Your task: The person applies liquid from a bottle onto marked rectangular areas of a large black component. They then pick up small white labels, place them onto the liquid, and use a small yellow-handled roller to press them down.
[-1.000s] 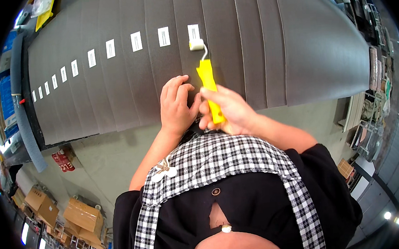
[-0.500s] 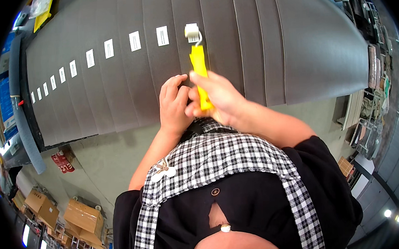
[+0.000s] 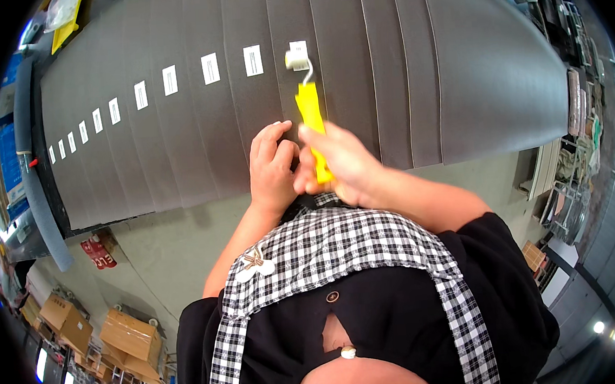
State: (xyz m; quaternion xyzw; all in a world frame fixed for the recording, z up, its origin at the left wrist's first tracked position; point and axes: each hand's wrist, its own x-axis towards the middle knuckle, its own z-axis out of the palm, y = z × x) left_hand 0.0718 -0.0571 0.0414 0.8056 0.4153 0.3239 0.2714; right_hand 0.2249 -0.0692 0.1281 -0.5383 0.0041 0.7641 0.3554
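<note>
A small paint roller (image 3: 310,108) with a yellow handle and a short white roller head is in my right hand (image 3: 348,163), its fingers wrapped round the lower handle. The roller head lies over the lower left part of a white label (image 3: 299,46) on a dark grey sheet. My left hand (image 3: 272,167) rests by the near edge of the sheets, left of the handle, fingers loosely bent and a little apart, with nothing visible in them. Its thumb is hidden. A row of several similar labels (image 3: 253,61) runs off to the left, one on each overlapping sheet (image 3: 259,100).
More overlapping sheets and a wide smooth one (image 3: 497,75) cover the table on the right. A grey roll (image 3: 35,166) lies along the left end. Cardboard boxes (image 3: 130,336) stand on the floor at lower left, and a red item (image 3: 98,251) is under the table.
My right hand has drawn the roller a short way toward me, down the label. My left hand stays at nearly the same place. The whole view has shifted slightly.
</note>
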